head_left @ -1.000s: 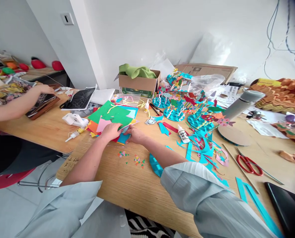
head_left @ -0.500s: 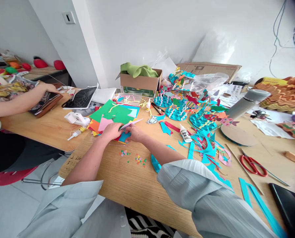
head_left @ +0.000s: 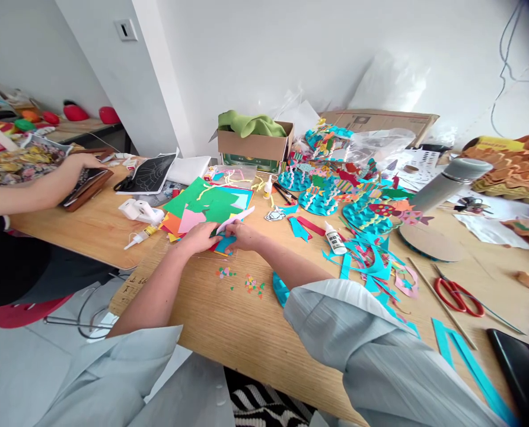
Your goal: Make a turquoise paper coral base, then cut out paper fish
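Left hand (head_left: 197, 238) and right hand (head_left: 243, 236) close together, just apart, over the near edge of a stack of coloured paper (head_left: 206, 204) on a wooden desk (head_left: 255, 338). Pale pink paper strip (head_left: 235, 220) rises from between them, and a teal paper piece (head_left: 224, 244) lies under the fingers; cannot tell which hand, if either, grips them. Nothing stands between hands and stack. Paper confetti (head_left: 224, 272) sits just below the hands. Teal curved paper (head_left: 280, 289) lies by the right forearm. Left of the stack: white glue bottle (head_left: 140, 237), white plastic device (head_left: 137, 210). Right: glue bottle (head_left: 334, 239), then a heap of teal offcuts (head_left: 366, 264), red-handled scissors (head_left: 458, 295), grey flask (head_left: 451, 185) tilted above a cardboard disc (head_left: 431, 242). Beyond the stack, cardboard box (head_left: 253, 142) holding green fabric (head_left: 247, 123). Far left, a co-worker's hand (head_left: 84, 163) rests on a dark booklet (head_left: 86, 185).
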Available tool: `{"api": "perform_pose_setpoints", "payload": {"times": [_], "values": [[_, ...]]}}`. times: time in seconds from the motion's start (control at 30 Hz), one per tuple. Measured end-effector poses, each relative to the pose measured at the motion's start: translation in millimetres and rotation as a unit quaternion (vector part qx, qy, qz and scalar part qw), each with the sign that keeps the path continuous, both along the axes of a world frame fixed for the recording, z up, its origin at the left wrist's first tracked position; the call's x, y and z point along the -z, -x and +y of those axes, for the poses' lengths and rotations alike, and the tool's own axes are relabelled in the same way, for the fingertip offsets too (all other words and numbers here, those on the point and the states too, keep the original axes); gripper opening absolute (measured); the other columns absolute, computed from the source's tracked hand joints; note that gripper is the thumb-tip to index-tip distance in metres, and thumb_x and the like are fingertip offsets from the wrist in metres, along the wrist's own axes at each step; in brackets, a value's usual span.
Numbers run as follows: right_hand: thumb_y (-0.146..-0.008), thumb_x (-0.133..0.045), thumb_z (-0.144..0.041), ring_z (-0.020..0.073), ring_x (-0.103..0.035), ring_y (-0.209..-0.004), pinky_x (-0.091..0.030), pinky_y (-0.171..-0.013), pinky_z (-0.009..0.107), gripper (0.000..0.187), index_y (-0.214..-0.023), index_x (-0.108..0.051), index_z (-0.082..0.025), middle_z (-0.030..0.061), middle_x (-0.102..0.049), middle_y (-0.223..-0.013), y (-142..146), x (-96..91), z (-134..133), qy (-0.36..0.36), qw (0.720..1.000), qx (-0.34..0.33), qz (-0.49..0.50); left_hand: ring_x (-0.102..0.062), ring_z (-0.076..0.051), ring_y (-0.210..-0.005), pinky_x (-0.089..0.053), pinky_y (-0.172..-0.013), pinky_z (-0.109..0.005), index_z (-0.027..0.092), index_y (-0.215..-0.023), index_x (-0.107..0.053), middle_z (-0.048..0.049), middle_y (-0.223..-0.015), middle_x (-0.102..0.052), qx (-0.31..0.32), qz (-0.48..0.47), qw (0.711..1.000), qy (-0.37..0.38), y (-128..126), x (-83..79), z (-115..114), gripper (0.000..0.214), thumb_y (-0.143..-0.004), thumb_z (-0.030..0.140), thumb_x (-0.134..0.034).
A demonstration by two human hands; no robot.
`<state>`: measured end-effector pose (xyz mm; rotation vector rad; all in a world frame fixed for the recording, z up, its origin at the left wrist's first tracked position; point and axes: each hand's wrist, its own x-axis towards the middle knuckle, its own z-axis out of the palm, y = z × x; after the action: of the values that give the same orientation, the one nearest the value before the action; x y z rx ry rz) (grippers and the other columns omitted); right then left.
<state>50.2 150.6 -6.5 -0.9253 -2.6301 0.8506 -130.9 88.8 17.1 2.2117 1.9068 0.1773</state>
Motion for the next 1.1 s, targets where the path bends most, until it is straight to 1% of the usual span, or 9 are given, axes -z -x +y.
{"api": "perform_pose_setpoints", "payload": {"times": [0.17,0.3,0.37,0.47,0.57,0.7,0.9,1.0,1.1], "values": [[-0.054,-0.091,-0.023,0.0158,-0.054,-0.083,-0.046,-0.073,0.026,0.049,-0.095,-0.065,-0.016,0.0037,-0.053,-0.103,-1.9,-2.3,2.2,0.003,1.000,-0.025,-0.006,-0.066,-0.026,-0.105,-0.051,-0.087,-0.037,0.021,-0.124,-0.052,-0.0092,-0.117,-0.068,-0.006,-0.046,0.999,-0.019,-1.7,1.6,-3.6,0.042,-0.083,0.025,-0.059],[-0.059,-0.088,-0.019,0.0142,-0.054,-0.084,-0.045,-0.073,0.024,0.038,-0.091,-0.066,-0.014,0.0039,-0.053,-0.102,-4.3,-4.6,2.6,0.010,0.999,-0.038,0.002,-0.063,-0.025,-0.110,-0.051,-0.090,-0.036,0.020,-0.124,-0.048,-0.0099,-0.126,-0.062,-0.005,-0.086,0.995,-0.047,-3.7,1.3,-11.2,0.048,-0.078,0.022,-0.063],[-0.063,-0.086,-0.018,0.0135,-0.054,-0.083,-0.045,-0.073,0.023,0.033,-0.089,-0.066,-0.014,0.0039,-0.054,-0.101,-5.6,-5.4,2.1,0.013,0.999,-0.040,0.008,-0.059,-0.025,-0.116,-0.050,-0.094,-0.038,0.020,-0.122,-0.049,-0.0108,-0.131,-0.059,-0.007,-0.102,0.992,-0.071,-4.9,1.1,-16.8,0.045,-0.078,0.021,-0.062],[-0.063,-0.085,-0.017,0.0128,-0.054,-0.081,-0.045,-0.073,0.024,0.032,-0.089,-0.067,-0.013,0.0038,-0.055,-0.101,-6.5,-5.6,1.4,0.013,0.999,-0.040,0.016,-0.053,-0.023,-0.123,-0.047,-0.099,-0.040,0.021,-0.115,-0.051,-0.0104,-0.133,-0.056,-0.006,-0.121,0.986,-0.117,-7.0,2.2,-27.3,0.032,-0.083,0.018,-0.054],[-0.064,-0.084,-0.016,0.0123,-0.053,-0.080,-0.044,-0.073,0.024,0.030,-0.089,-0.068,-0.013,0.0041,-0.055,-0.101,-5.9,-4.8,1.7,0.014,0.999,-0.039,0.022,-0.050,-0.022,-0.127,-0.045,-0.103,-0.041,0.021,-0.100,-0.058,-0.0094,-0.131,-0.056,0.012,-0.128,0.982,-0.141,-7.9,6.7,-37.4,0.019,-0.085,0.014,-0.049],[-0.066,-0.083,-0.015,0.0121,-0.054,-0.080,-0.045,-0.074,0.023,0.024,-0.086,-0.069,-0.013,0.0046,-0.057,-0.101,-4.5,-3.5,4.3,0.017,0.999,-0.039,0.030,-0.056,-0.022,-0.118,-0.048,-0.099,-0.037,0.022,-0.086,-0.067,-0.0071,-0.127,-0.056,0.053,-0.112,0.985,-0.119,-6.7,15.5,-44.8,0.012,-0.083,0.016,-0.057],[-0.066,-0.084,-0.017,0.0120,-0.054,-0.079,-0.044,-0.073,0.024,0.022,-0.082,-0.070,-0.013,0.0040,-0.059,-0.098,-4.2,-4.8,7.5,0.017,0.998,-0.043,0.035,-0.060,-0.024,-0.107,-0.048,-0.095,-0.037,0.023,-0.101,-0.073,-0.0078,-0.116,-0.062,0.058,-0.076,0.991,-0.091,-4.0,20.3,-41.1,0.020,-0.082,0.027,-0.067],[-0.066,-0.084,-0.018,0.0120,-0.054,-0.079,-0.045,-0.073,0.024,0.022,-0.082,-0.069,-0.012,0.0043,-0.059,-0.098,-4.6,-5.8,7.2,0.020,0.998,-0.044,0.039,-0.061,-0.024,-0.102,-0.049,-0.091,-0.037,0.023,-0.102,-0.074,-0.0074,-0.103,-0.066,0.055,-0.069,0.993,-0.084,-2.7,19.7,-37.2,0.022,-0.082,0.030,-0.069],[-0.067,-0.084,-0.018,0.0121,-0.054,-0.080,-0.045,-0.075,0.024,0.022,-0.082,-0.069,-0.011,0.0049,-0.060,-0.099,-5.2,-5.7,6.9,0.021,0.998,-0.047,0.041,-0.061,-0.023,-0.098,-0.049,-0.088,-0.036,0.023,-0.102,-0.074,-0.0067,-0.099,-0.067,0.050,-0.071,0.993,-0.081,-1.2,19.8,-34.5,0.020,-0.084,0.030,-0.067]]}}
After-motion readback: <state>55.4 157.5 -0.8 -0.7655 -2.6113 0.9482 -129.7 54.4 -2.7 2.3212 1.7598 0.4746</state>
